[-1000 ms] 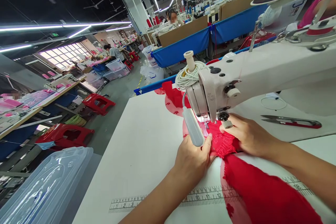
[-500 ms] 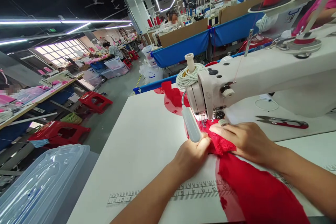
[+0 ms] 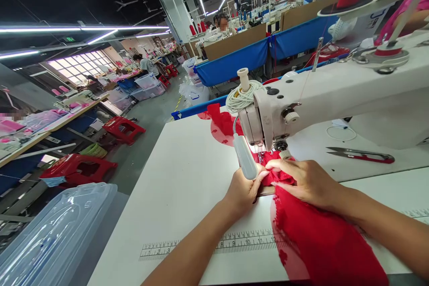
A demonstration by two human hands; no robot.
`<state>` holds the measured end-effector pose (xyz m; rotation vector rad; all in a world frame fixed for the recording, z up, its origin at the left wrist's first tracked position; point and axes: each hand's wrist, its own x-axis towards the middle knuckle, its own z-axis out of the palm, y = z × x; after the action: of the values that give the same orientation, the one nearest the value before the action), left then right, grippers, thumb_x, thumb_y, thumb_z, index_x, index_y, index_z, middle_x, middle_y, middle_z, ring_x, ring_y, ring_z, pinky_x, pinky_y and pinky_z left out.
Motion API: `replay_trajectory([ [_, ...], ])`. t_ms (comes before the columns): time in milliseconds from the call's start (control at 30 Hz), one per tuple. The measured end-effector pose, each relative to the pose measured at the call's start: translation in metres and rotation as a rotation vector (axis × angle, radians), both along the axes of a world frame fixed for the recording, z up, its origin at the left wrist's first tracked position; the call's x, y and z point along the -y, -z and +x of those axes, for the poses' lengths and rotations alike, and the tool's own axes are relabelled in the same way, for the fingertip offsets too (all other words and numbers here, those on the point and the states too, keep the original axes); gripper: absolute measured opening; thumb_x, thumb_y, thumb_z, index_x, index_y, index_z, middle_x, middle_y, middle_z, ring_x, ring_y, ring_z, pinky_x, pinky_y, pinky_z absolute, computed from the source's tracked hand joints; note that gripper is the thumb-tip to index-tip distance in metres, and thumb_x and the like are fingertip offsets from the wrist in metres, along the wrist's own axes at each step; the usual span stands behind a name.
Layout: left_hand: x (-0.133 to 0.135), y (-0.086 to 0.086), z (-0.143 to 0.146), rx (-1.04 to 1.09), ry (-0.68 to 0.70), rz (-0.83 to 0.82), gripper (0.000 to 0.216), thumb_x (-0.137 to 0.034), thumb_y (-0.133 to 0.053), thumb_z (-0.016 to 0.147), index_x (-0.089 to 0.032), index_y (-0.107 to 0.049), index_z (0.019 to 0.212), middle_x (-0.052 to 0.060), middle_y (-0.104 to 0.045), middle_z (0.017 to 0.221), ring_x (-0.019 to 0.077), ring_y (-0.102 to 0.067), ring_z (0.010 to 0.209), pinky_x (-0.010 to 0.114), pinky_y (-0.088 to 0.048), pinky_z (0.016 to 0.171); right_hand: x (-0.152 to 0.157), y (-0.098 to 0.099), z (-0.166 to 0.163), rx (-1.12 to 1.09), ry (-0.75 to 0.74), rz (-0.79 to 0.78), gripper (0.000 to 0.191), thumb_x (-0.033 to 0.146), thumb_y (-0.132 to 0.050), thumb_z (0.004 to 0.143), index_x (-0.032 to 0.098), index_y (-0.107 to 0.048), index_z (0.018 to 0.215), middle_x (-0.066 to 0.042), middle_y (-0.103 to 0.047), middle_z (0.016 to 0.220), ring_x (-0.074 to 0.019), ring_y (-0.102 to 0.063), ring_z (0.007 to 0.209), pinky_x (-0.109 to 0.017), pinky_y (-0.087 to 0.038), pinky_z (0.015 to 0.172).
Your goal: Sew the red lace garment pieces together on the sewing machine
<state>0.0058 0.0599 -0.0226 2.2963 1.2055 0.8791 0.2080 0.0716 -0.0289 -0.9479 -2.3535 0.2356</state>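
Our left grip (image 3: 241,191) and right grip (image 3: 313,184) pinch the red lace-edged fabric (image 3: 323,237) near the metal presser foot (image 3: 260,156) of the white sewing machine (image 3: 335,87); we should guide it flat, staying clear.

I can't make out the whole left hand (image 3: 241,190), since the lamp (image 3: 246,158) covers part of it and some fingers are out of my sight, while the presser foot (image 3: 260,157) just beyond is too small for me to read. My view cuts off the red cloth (image 3: 328,232) on the near side, the sewing machine (image 3: 351,85) at the right and the clear box (image 3: 60,228) at near left. The left forearm (image 3: 197,242) and the cloth hide stretches of the printed ruler (image 3: 248,242), and far co-workers' heads (image 3: 221,22) are blurred.
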Motion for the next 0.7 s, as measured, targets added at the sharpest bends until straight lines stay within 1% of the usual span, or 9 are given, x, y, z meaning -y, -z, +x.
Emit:
replay_trajectory([
  [100,0.004,-0.002,-0.001,-0.035,0.063,0.02,0.027,-0.02,-0.034,0.098,-0.019,-0.051,0.077,0.001,-0.052,0.072,0.0133,-0.048,0.066,0.025,-0.046,0.064,-0.001,0.004,0.0,-0.064,-0.01,0.01,0.014,0.019,-0.045,0.093,0.021,-0.058,0.097,-0.002,-0.064,0.079,-0.0146,-0.059,0.065,-0.024,-0.041,0.056],
  [200,0.01,-0.004,0.0,-0.109,0.063,0.048,0.013,-0.014,-0.044,0.09,-0.018,-0.056,0.087,0.001,-0.054,0.075,0.0139,-0.05,0.069,0.024,-0.045,0.064,-0.001,0.005,0.0,-0.082,-0.022,0.032,0.013,0.022,-0.047,0.094,0.02,-0.057,0.086,-0.002,-0.059,0.076,-0.0141,-0.057,0.065,-0.024,-0.04,0.056],
  [300,0.014,-0.001,0.003,-0.18,-0.046,0.105,0.006,-0.013,-0.058,0.078,-0.019,-0.056,0.078,-0.002,-0.048,0.068,0.0127,-0.047,0.063,0.022,-0.042,0.056,0.001,0.003,-0.001,-0.094,-0.113,0.038,0.024,0.029,-0.048,0.096,0.02,-0.051,0.074,0.0,-0.054,0.071,-0.0127,-0.051,0.061,-0.023,-0.037,0.054],
  [367,0.014,0.003,0.005,-0.216,-0.072,0.147,0.009,-0.012,-0.059,0.075,-0.019,-0.055,0.073,-0.002,-0.047,0.066,0.012,-0.047,0.06,0.021,-0.041,0.052,0.001,0.0,-0.001,-0.092,-0.164,0.057,0.028,0.035,-0.05,0.096,0.02,-0.048,0.071,0.0,-0.053,0.07,-0.012,-0.047,0.059,-0.023,-0.035,0.052],
  [433,0.012,0.007,0.005,-0.237,-0.061,0.209,0.01,-0.009,-0.056,0.075,-0.019,-0.057,0.075,-0.001,-0.051,0.068,0.0124,-0.049,0.06,0.021,-0.041,0.051,0.0,-0.003,0.003,-0.043,-0.181,0.097,0.029,0.039,-0.052,0.095,0.02,-0.047,0.072,0.0,-0.054,0.071,-0.012,-0.046,0.058,-0.023,-0.033,0.051],
  [500,0.011,0.009,0.003,-0.224,-0.055,0.294,0.02,-0.004,-0.049,0.078,-0.019,-0.06,0.082,0.002,-0.057,0.073,0.0137,-0.054,0.065,0.022,-0.045,0.054,-0.003,-0.005,0.01,0.033,-0.183,0.146,0.021,0.034,-0.052,0.094,0.02,-0.052,0.078,-0.001,-0.057,0.072,-0.0124,-0.047,0.056,-0.024,-0.032,0.05],
  [567,0.011,0.007,0.002,-0.179,-0.047,0.36,0.03,0.0,-0.042,0.078,-0.019,-0.062,0.091,0.005,-0.062,0.085,0.0164,-0.058,0.076,0.026,-0.051,0.064,-0.007,-0.006,0.016,0.098,-0.174,0.181,0.008,0.019,-0.048,0.091,0.02,-0.056,0.088,-0.001,-0.061,0.076,-0.0126,-0.048,0.054,-0.025,-0.03,0.048],
  [633,0.012,0.003,0.0,-0.126,-0.007,0.328,0.035,0.001,-0.037,0.078,-0.019,-0.061,0.095,0.007,-0.064,0.093,0.0175,-0.06,0.084,0.028,-0.053,0.07,-0.01,-0.006,0.02,0.138,-0.152,0.2,0.025,0.007,-0.043,0.08,0.021,-0.059,0.094,-0.001,-0.062,0.078,-0.0125,-0.048,0.051,-0.025,-0.028,0.045],
  [700,0.012,-0.002,0.0,-0.077,0.027,0.191,0.031,-0.001,-0.036,0.078,-0.019,-0.058,0.091,0.006,-0.063,0.089,0.0158,-0.058,0.077,0.027,-0.052,0.067,-0.01,-0.005,0.019,0.124,-0.087,0.217,0.033,0.003,-0.04,0.075,0.021,-0.06,0.093,-0.001,-0.062,0.078,-0.0122,-0.048,0.05,-0.025,-0.027,0.044],
])
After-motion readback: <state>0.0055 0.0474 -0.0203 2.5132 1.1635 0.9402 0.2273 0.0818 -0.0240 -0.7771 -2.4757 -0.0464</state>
